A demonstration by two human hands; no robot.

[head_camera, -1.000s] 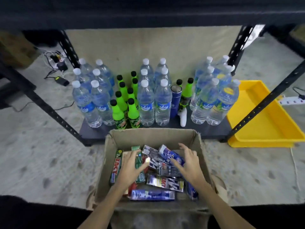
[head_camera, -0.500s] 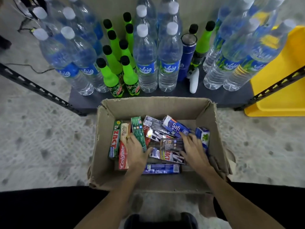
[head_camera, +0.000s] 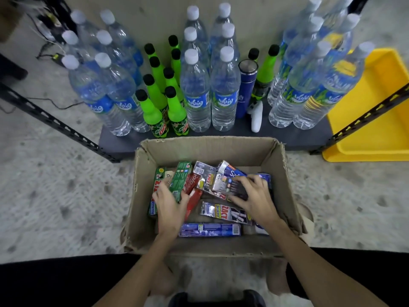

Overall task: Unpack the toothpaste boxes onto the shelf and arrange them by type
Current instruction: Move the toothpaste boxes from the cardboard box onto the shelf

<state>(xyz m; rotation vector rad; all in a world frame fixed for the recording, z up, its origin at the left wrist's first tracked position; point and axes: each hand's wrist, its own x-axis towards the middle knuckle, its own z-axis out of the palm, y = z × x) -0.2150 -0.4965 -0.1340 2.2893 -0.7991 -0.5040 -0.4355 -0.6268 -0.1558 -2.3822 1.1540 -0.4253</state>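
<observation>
There is one view only, from a camera worn on the person's head. It looks forward and steeply down, almost straight onto the open cardboard box (head_camera: 208, 151), which sits at the middle of the frame, close beneath the lens. Both forearms enter from the bottom edge toward the box. Beyond the box, toward the top of the frame, lies the low shelf (head_camera: 287, 136) with its bottles, seen from above and bowed outward by the wide-angle lens. The frame's corners are perhaps too stretched to judge.
</observation>
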